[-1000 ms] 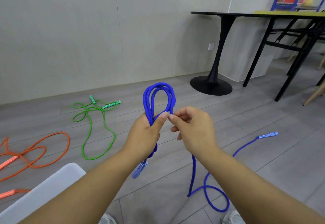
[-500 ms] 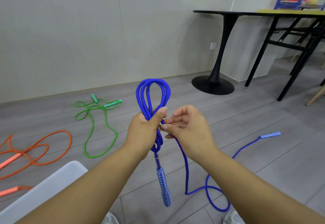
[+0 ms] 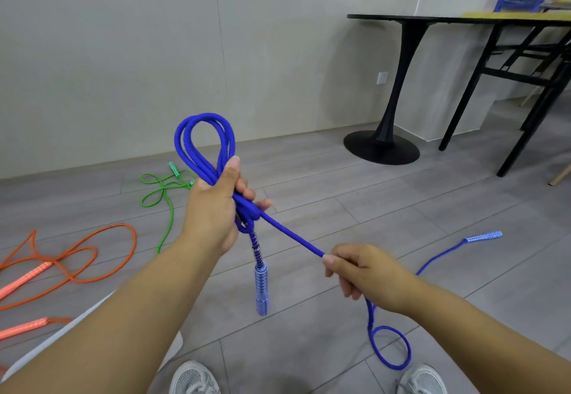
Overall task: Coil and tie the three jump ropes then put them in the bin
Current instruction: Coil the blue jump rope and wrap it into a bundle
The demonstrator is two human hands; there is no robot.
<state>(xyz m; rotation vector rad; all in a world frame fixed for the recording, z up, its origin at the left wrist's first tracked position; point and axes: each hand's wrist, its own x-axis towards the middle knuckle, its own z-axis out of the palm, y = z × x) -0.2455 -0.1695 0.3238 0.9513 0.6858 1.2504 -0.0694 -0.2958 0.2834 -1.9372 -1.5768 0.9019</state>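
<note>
1. Both busy: my left grip [image 3: 213, 208] clasps the coiled blue jump rope [image 3: 197, 134] above the floor [image 3: 401, 208], and my right grip [image 3: 367, 276] pinches its taut tail [image 3: 290, 234].
2. Tying step, I judge — next I'd wrap the tail round and cinch.

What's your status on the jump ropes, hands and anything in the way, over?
Left hand grips the coiled blue rope. Right hand pinches its free strand, taut. Green rope, orange rope loose on floor, clear of hands.
</note>
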